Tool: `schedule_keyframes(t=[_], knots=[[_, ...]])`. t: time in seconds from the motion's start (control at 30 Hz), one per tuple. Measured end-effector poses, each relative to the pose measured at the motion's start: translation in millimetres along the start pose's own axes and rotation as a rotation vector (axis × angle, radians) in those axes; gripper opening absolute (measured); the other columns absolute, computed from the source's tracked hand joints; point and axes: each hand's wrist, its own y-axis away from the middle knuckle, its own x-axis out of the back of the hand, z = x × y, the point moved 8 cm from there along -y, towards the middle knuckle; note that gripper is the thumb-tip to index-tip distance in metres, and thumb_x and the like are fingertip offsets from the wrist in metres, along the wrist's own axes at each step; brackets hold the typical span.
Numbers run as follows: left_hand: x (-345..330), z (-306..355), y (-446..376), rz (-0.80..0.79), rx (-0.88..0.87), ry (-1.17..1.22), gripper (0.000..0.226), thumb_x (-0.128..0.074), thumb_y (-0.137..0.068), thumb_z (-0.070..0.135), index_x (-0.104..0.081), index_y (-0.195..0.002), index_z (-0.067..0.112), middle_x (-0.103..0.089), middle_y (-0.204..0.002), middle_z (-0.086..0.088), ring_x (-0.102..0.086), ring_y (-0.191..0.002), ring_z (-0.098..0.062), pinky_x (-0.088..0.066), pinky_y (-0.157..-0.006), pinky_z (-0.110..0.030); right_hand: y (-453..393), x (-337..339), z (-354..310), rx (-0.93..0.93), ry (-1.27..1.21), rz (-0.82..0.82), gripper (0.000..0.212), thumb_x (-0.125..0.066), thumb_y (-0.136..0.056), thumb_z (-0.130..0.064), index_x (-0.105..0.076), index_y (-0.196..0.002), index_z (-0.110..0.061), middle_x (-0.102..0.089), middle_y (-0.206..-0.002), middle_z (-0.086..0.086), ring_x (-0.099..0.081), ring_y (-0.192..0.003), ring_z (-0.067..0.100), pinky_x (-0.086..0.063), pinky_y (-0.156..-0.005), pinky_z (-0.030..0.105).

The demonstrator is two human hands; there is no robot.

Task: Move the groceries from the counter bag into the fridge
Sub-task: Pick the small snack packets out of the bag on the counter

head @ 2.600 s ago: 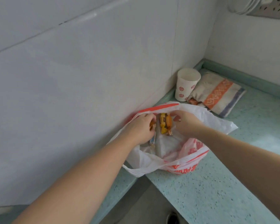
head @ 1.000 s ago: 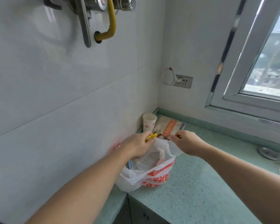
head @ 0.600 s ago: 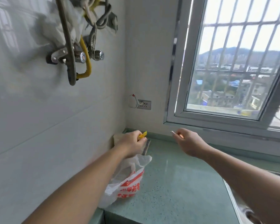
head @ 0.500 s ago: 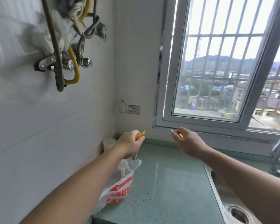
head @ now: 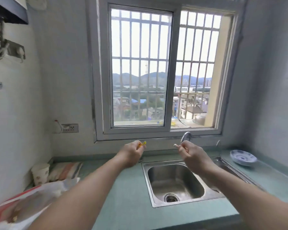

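- Left hand (head: 131, 151) pinches a yellow sweet (head: 143, 144); right hand (head: 190, 152) pinches a silver-wrapped item (head: 175, 145).
- Bag (head: 28, 201) at counter (head: 128, 200) left edge; fridge unseen, nothing stored yet.

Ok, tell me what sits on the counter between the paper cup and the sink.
In the head view, a folded striped cloth lies right beside the paper cup; past it, bare green counter runs to the sink, crossed only by the left forearm.
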Motion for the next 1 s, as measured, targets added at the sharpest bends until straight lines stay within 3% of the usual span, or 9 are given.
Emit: schedule_keyframes(t=[0.23, 0.4, 0.6, 0.7, 0.87, 1.0], knots=[[-116.6, 141.7, -7.5, -0.176, -0.193, 0.145, 0.018, -0.053, -0.096, 0.033, -0.065, -0.091, 0.021, -0.053, -0.065, 0.006, -0.047, -0.063, -0.015, -0.038, -0.063, -0.027, 79.3, 119.4, 128.6, -0.219, 0.126, 0.141, 0.02, -0.04, -0.1, -0.034, -0.051, -0.087, -0.023, -0.061, -0.079, -0.002, -0.057, -0.076, 0.019, -0.044, -0.068, 0.036], [-199.3, 245.2, -16.2, -0.307, -0.324, 0.21, 0.015, -0.054, -0.095, 0.025, -0.064, -0.084, 0.023, -0.053, -0.06, 0.005, -0.044, -0.05, -0.012, -0.037, -0.047, -0.02, 132.4, 199.9, 198.0, -0.388, 0.176, 0.283, 0.02, -0.039, -0.1, -0.038, -0.053, -0.092, -0.026, -0.058, -0.073, -0.006, -0.055, -0.07, 0.014, -0.04, -0.065, 0.032], [-298.0, 362.9, -19.9, -0.447, -0.577, 0.203, 0.036, -0.042, -0.1, 0.036, -0.065, -0.092, 0.008, -0.06, -0.076, -0.005, -0.051, -0.066, -0.019, -0.046, -0.067, -0.03, 190.6, 276.4, 267.6, -0.636, 0.261, 0.44, 0.023, -0.04, -0.099, -0.036, -0.055, -0.091, -0.021, -0.063, -0.083, 0.0, -0.058, -0.08, 0.022, -0.044, -0.072, 0.034], [-342.8, 419.1, -20.5, -0.577, -0.668, 0.286, 0.04, -0.039, -0.101, 0.041, -0.066, -0.094, 0.011, -0.061, -0.072, 0.0, -0.05, -0.057, -0.011, -0.039, -0.048, -0.018, 216.9, 307.7, 292.8, -0.759, 0.311, 0.516, 0.025, -0.042, -0.098, -0.04, -0.051, -0.081, -0.024, -0.058, -0.075, -0.002, -0.054, -0.07, 0.02, -0.039, -0.062, 0.032], [-412.0, 508.4, -0.5, -0.754, -0.878, 0.364, 0.038, -0.036, -0.101, 0.043, -0.062, -0.095, 0.016, -0.063, -0.076, -0.002, -0.05, -0.059, -0.009, -0.037, -0.054, -0.024, 269.8, 355.5, 305.8, -0.938, 0.391, 0.702, 0.028, -0.042, -0.097, -0.044, -0.049, -0.08, -0.022, -0.053, -0.065, -0.005, -0.045, -0.056, 0.016, -0.034, -0.054, 0.031], [-458.3, 557.7, 59.5, -0.939, -0.984, 0.444, 0.04, -0.036, -0.102, 0.039, -0.059, -0.103, 0.006, -0.06, -0.078, -0.004, -0.048, -0.061, -0.01, -0.038, -0.055, -0.022, 334.0, 375.7, 302.6, -1.092, 0.465, 0.823, 0.025, -0.042, -0.097, -0.041, -0.05, -0.083, -0.022, -0.052, -0.063, -0.004, -0.044, -0.056, 0.018, -0.035, -0.055, 0.031]])
